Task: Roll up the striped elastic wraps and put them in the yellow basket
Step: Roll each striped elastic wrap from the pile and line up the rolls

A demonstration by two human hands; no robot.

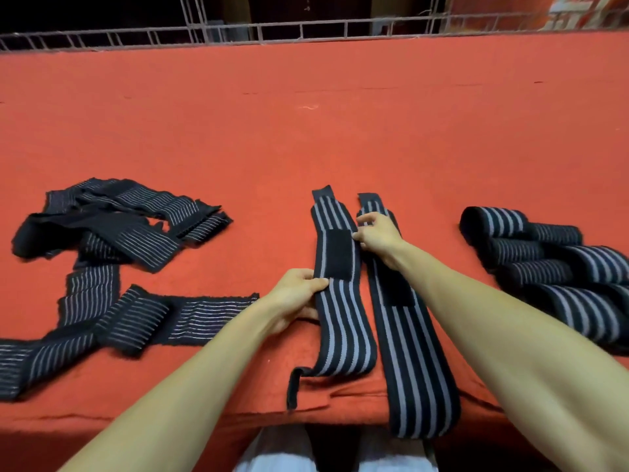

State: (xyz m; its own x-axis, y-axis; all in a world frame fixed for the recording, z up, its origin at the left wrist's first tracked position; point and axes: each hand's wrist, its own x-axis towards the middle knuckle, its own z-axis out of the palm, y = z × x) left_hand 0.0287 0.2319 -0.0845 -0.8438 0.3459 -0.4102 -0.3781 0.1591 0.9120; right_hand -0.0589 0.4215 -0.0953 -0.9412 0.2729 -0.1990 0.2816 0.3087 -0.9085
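Observation:
Two long black wraps with grey stripes lie side by side on the red cloth in front of me. My left hand (296,294) pinches the left edge of the left wrap (343,321), just below its black fastener patch. My right hand (376,235) grips the upper part of the right wrap (413,376), whose lower end hangs over the near table edge. At the right lies a pile of rolled wraps (558,270). No yellow basket is in view.
A loose heap of unrolled thin-striped wraps (112,233) spreads over the left of the red table cloth (306,131). A metal grid railing (258,32) runs along the far edge. My legs show below the near edge.

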